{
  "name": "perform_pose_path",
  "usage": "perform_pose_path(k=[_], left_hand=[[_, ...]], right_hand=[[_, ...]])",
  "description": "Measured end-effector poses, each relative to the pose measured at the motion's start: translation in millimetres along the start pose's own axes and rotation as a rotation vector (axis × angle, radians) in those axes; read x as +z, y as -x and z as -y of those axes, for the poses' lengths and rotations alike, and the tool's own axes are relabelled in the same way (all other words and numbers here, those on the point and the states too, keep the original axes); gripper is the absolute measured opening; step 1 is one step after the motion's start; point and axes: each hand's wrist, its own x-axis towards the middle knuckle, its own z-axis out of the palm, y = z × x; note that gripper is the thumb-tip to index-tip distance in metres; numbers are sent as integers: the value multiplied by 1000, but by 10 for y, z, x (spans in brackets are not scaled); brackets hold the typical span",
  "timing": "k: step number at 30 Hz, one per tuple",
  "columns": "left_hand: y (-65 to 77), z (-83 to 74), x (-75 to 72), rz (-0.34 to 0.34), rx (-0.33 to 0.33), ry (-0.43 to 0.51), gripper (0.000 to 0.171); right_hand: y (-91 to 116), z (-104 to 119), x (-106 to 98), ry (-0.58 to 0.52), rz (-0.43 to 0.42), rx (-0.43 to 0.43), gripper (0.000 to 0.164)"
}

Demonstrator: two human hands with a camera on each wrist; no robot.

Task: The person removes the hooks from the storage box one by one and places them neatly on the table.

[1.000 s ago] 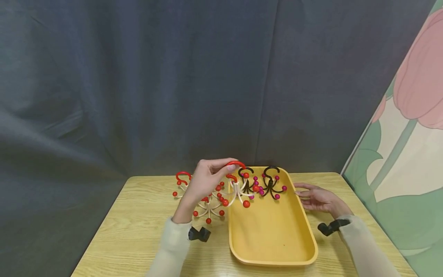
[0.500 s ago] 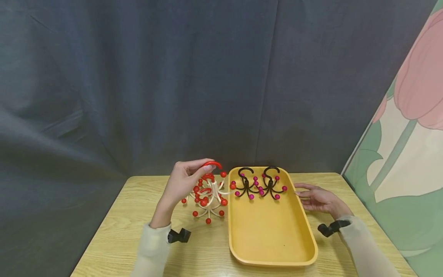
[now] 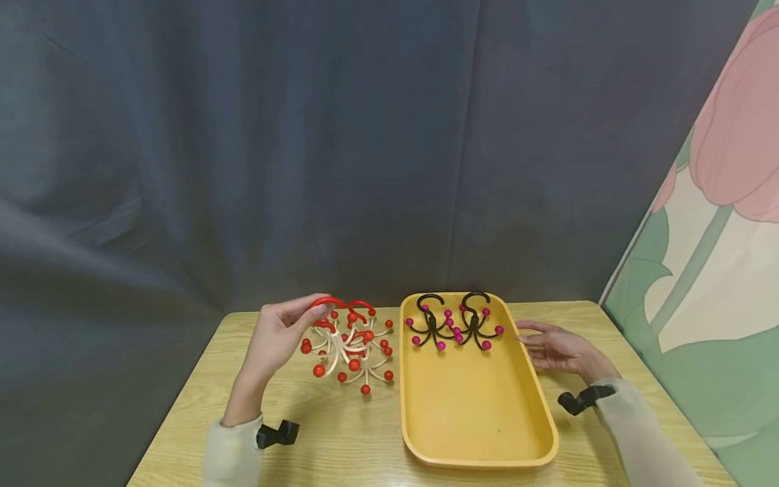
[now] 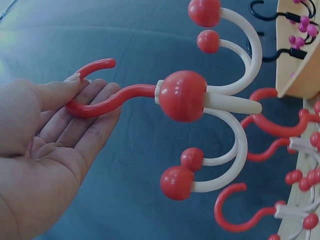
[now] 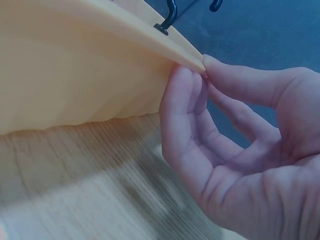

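Observation:
My left hand (image 3: 268, 345) holds a white multi-arm hook hanger (image 4: 230, 97) by its red top hook, between thumb and fingers. Red balls tip its curved white arms. In the head view it hangs left of the yellow tray (image 3: 477, 412), in front of similar red-and-white hook hangers (image 3: 366, 372), which it partly hides. At the tray's right side, my right hand (image 3: 556, 348) pinches the rim, thumb on top and fingers below, as the right wrist view shows. Two black hook hangers (image 3: 474, 328) with magenta balls lie side by side at the tray's far end.
A pale wooden table (image 3: 201, 412) carries everything. Behind it hangs a dark blue-grey curtain (image 3: 341, 149). On the right stands a wall panel with painted tulips (image 3: 730, 149).
My left hand has moved left with the red-and-white hook hanger, from over the tray's left edge to the group of similar hangers. The right hand stays at the tray rim.

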Motion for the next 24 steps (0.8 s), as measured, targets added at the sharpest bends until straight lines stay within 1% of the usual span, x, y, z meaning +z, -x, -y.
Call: perform_pose_path(k=[4,7,13,20,24], left_hand=[[37,50,-86,-24,1,-2,31],[67,102,-144,-41,-11,-4,32],[141,259,-226,-86,-73,-6,35],[223,464,-220,-90,-156,-45,38],[249,565,-192,-95,-184,-23,39]], right_hand=[[-5,11,0,0,16,-5,34],[-13,18,-2,5,15,-2,35],[-21,20,-25,14,-2,-1,35],[-24,13,-40,8,-13,3,33],[-21,4,-42,13,-4,5,33]])
